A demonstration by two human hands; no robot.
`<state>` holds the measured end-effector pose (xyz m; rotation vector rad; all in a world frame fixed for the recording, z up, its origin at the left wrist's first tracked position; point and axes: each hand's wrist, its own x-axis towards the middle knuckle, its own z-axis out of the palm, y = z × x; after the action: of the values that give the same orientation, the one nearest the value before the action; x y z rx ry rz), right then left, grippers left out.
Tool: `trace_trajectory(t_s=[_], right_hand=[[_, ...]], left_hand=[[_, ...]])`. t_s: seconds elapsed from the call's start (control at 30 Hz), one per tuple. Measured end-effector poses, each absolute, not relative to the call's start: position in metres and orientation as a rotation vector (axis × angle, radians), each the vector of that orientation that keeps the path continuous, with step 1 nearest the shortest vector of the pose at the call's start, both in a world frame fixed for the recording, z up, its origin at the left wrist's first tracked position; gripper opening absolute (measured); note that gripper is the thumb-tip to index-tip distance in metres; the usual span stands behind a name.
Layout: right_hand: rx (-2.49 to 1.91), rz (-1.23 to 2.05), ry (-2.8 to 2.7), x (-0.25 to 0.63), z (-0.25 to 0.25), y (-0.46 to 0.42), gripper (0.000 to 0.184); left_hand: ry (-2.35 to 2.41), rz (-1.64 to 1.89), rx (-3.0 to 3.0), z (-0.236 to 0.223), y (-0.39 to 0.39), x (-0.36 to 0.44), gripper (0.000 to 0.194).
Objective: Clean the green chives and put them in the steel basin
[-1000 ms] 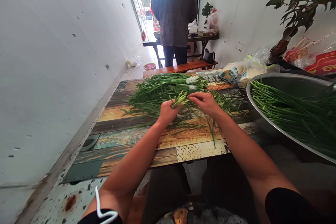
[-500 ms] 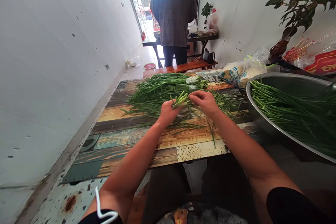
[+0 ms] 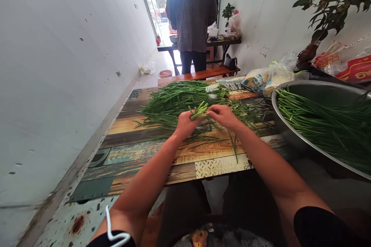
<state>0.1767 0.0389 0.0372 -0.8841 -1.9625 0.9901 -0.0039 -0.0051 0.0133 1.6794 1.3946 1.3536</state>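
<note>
A small bunch of garlic chives (image 3: 199, 110) is closed in my left hand (image 3: 185, 125), its pale cut ends pointing up and away from me. At the right side of that bunch, my right hand (image 3: 224, 116) pinches at the stems with thumb and forefinger; the exact piece between the fingertips is too small to see. Just beyond my hands lies a large heap of green chives (image 3: 174, 98), with a white band (image 3: 212, 92) around its stem end. Loose trimmings (image 3: 249, 112) are scattered to the right of my right hand.
A big metal bowl (image 3: 276, 117) holding many chives (image 3: 315, 123) stands at the right. Plastic bags (image 3: 257, 79) lie behind it on the wood-patterned table (image 3: 127, 139). Farther off, a person (image 3: 191, 11) stands at another table, beyond a bench (image 3: 199, 75).
My right hand has moved slightly left and down, from just above the bunch to its right edge. The left hand and its bunch have hardly moved.
</note>
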Motion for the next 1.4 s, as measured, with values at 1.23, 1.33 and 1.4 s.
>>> trace_trajectory(t_s=[1.23,1.33,1.4], right_hand=[[-0.860,0.914,-1.823,0.187,0.041,0.045,0.029],[-0.820,0.942,-1.790,0.177,0.039,0.039,0.028],[-0.855,0.929,-1.742,0.174,0.038,0.037,0.030]], left_hand=[[1.307,1.494,1.636,0.014,-0.007,0.001,0.028],[1.304,1.412,1.735,0.011,-0.006,0.000,0.026],[1.336,1.374,1.763,0.010,-0.005,-0.001,0.026]])
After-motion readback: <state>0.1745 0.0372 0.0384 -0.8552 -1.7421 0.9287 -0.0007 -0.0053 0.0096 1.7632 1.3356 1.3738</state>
